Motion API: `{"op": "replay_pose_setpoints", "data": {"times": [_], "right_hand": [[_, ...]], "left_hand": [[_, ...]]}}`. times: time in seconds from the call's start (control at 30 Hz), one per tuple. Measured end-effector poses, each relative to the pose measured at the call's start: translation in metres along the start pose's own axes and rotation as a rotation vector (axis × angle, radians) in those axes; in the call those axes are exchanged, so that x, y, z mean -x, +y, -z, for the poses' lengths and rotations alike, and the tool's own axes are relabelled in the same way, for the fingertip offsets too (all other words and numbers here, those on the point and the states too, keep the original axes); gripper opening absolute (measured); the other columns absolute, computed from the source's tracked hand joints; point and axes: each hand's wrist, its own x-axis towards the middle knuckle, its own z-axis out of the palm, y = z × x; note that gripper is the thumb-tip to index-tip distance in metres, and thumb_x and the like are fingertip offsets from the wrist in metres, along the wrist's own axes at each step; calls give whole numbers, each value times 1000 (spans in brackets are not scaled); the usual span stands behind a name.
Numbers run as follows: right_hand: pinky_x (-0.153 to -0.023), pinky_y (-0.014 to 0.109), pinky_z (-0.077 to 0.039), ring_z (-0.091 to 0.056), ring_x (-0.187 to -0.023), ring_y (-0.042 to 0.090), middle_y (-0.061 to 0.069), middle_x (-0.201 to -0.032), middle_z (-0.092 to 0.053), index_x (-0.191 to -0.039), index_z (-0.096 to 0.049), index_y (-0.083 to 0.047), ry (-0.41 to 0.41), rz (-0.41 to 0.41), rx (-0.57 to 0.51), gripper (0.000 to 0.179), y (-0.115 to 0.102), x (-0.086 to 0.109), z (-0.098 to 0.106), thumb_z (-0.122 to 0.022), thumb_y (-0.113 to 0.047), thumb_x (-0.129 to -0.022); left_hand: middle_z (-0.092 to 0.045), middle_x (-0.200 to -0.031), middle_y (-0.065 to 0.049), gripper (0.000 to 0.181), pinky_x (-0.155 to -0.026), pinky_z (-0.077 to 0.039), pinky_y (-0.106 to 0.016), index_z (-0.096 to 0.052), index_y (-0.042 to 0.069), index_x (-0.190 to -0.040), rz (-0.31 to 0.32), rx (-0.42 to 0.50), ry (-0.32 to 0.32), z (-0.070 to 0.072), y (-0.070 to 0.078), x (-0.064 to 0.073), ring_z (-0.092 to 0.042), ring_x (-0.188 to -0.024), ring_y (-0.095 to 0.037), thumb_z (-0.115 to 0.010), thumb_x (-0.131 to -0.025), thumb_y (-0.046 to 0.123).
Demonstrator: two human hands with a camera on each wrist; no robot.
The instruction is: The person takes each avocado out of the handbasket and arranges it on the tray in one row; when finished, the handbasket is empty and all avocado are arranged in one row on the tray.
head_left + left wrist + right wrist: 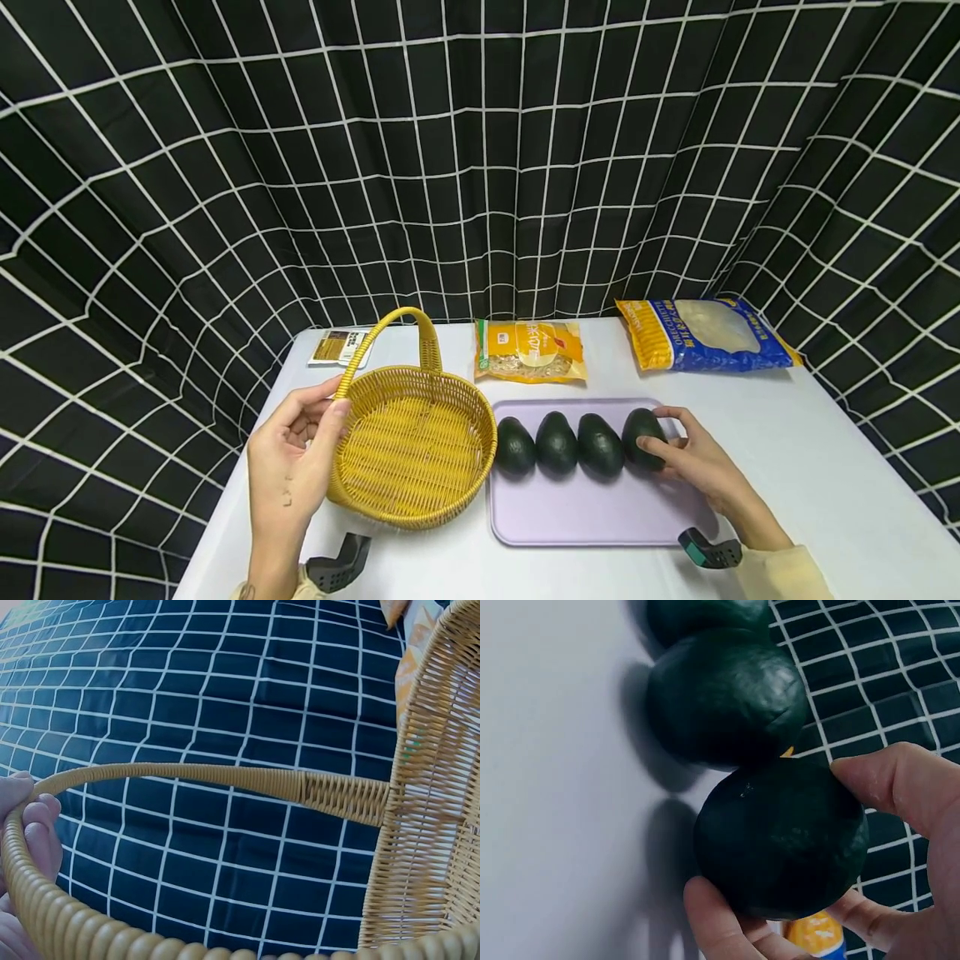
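My left hand (296,450) grips the arched handle (187,774) of a yellow wicker basket (416,450), which holds nothing and tilts toward me. A lilac tray (577,512) sits to the right of the basket, with avocados lined up along its far half. Three dark green avocados, the left one (515,447), the second (557,443) and the third (600,446), lie side by side. At the row's right end my right hand (693,458) holds another avocado (780,840) between thumb and fingers. In the right wrist view it overlaps its neighbour (727,697).
Behind the tray lies an orange bag of grains (531,352). A blue and yellow pasta bag (708,335) is at the back right, and a small flat packet (339,347) at the back left. Black gridded cloth (480,167) surrounds the white table (427,567).
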Motion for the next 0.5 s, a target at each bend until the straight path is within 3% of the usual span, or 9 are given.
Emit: {"op": "replay_pose_setpoints", "data": {"times": [0.33, 0.5], "right_hand": [[-67, 32, -55, -63, -75, 20, 22, -110, -69, -150, -32, -7, 16, 11, 179, 76, -3, 0, -2, -71, -40, -94], [-70, 33, -53, -66, -77, 22, 22, -113, -68, -149, -35, -7, -9, 13, 200, 73, -4, 2, -1, -70, -42, -95]], "left_hand": [[-68, -84, -7, 21, -61, -53, -16, -74, -1, -110, -11, -7, 5, 0, 0, 0, -62, -66, -14, -72, -90, -5], [-68, -85, -12, 22, -60, -53, -16, -74, -1, -111, -20, -1, 0, 1, -1, 0, -61, -66, -14, -71, -90, -6]]}}
